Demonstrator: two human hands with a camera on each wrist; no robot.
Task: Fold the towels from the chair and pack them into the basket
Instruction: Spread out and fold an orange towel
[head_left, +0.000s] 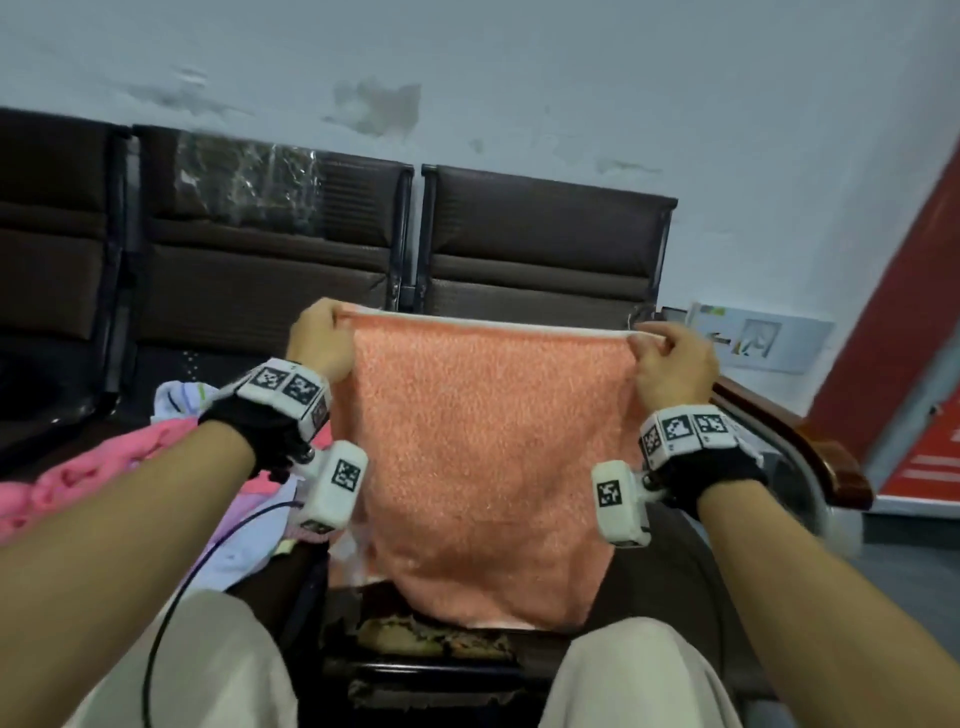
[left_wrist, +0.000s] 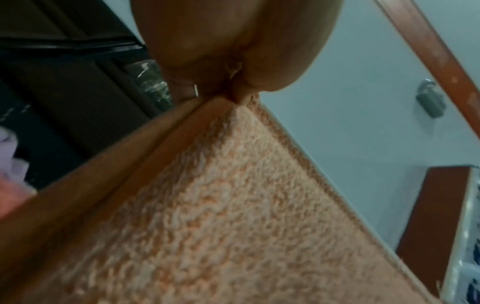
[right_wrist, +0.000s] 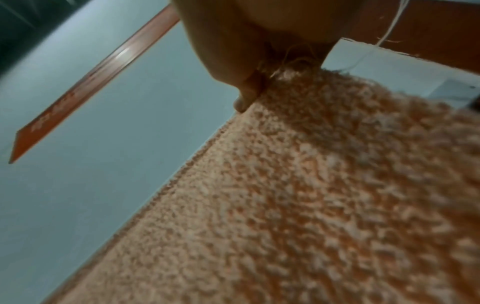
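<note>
An orange terry towel (head_left: 483, 457) hangs spread in front of me, its top hem stretched level between both hands. My left hand (head_left: 324, 338) pinches the upper left corner, my right hand (head_left: 670, 358) pinches the upper right corner. The lower edge of the towel drapes onto the dark seat between my knees. In the left wrist view the fingers (left_wrist: 233, 61) clamp the towel (left_wrist: 207, 205) at its corner; the right wrist view shows my fingers (right_wrist: 249, 61) pinching the fuzzy towel (right_wrist: 311, 195). A white basket (left_wrist: 462, 236) shows at the far right edge of the left wrist view.
A pile of pink and white towels (head_left: 104, 473) lies on the seat to my left. A row of dark brown chairs (head_left: 540, 244) lines the pale wall ahead. A wooden armrest (head_left: 810, 441) curves at my right, with a red panel (head_left: 909, 312) beyond.
</note>
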